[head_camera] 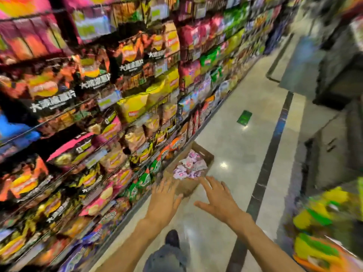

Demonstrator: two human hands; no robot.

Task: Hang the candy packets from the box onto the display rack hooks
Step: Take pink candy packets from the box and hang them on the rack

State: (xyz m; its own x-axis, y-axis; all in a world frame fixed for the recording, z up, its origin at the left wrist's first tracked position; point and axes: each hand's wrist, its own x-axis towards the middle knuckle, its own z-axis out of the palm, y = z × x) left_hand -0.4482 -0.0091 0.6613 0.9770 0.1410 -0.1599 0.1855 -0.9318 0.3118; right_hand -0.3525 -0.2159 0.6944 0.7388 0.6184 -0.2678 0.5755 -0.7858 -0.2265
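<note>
A brown cardboard box (204,154) stands on the shop floor beside the shelving, filled with pink and white candy packets (191,165). My left hand (164,201) is stretched out with spread fingers, just short of the box's near left corner. My right hand (218,199) reaches forward with straight fingers, its tips near the box's near right corner. Both hands hold nothing. The view is blurred by motion.
A tall display rack (88,114) packed with snack bags runs along the left. A green packet (244,117) lies on the floor further down the aisle. More goods (324,228) sit at the right. My shoe (172,238) shows below.
</note>
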